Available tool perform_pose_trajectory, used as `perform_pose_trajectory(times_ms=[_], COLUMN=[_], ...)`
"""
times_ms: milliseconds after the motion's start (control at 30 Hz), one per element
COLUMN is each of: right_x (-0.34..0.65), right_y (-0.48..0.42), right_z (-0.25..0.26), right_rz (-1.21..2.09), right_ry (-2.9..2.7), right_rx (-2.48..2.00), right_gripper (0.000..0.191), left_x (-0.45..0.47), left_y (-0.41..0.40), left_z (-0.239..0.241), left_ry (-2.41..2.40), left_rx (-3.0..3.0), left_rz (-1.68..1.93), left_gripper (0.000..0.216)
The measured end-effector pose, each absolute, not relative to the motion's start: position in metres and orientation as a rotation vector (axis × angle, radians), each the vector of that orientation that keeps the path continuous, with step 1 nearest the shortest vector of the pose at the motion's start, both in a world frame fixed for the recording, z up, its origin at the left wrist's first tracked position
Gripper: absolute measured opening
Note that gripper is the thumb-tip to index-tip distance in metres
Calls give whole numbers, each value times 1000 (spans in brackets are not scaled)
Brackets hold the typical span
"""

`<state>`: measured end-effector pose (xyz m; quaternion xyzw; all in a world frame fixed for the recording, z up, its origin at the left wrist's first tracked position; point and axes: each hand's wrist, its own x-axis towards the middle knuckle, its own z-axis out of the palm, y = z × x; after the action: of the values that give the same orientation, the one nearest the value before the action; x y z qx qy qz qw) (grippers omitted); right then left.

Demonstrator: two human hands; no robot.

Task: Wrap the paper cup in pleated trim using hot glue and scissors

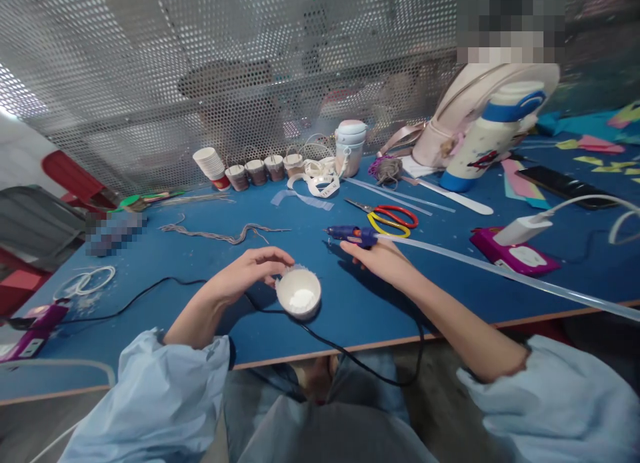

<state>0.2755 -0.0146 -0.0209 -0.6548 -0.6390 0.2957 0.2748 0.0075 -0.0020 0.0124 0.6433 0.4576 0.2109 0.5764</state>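
Note:
My right hand is wrapped round a blue hot glue gun, its nozzle pointing left over the table. A long clear glue stick runs out of its back toward the right edge. My left hand grips the upper left rim of a small paper cup, thumb and fingers at its side. The cup's mouth tilts toward me and shows a white inside. Part of the left fingers is hidden behind the cup. Scissors with red and yellow handles lie just beyond the glue gun.
Several yarn-wrapped cups stand beside a paper cup stack at the back. Loose grey yarn lies left of centre. A black cord loops over the table's front edge. Purple power sockets, a bottle and a phone are to the right.

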Motion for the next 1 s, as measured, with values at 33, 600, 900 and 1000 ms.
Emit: perform_pose_trajectory(times_ms=[33,600,900,1000], right_x=[274,267,270,280], right_y=[-11,-1,-6,-14], right_z=[-24,-41,-39,-40], right_rz=[763,702,470,505], right_ry=[-1745,-1783,-1896,-1937], right_rx=[-1754,-1753,-1861,-1787], right_gripper=[39,39,46,42], left_x=[9,15,15,6], left_y=[-4,-10,-15,-27], left_z=[15,28,28,24], left_ry=[1084,1200,1253,1241], left_rx=[1525,1762,1634,1510], left_rz=[489,320,383,563], left_gripper=[26,15,25,31])
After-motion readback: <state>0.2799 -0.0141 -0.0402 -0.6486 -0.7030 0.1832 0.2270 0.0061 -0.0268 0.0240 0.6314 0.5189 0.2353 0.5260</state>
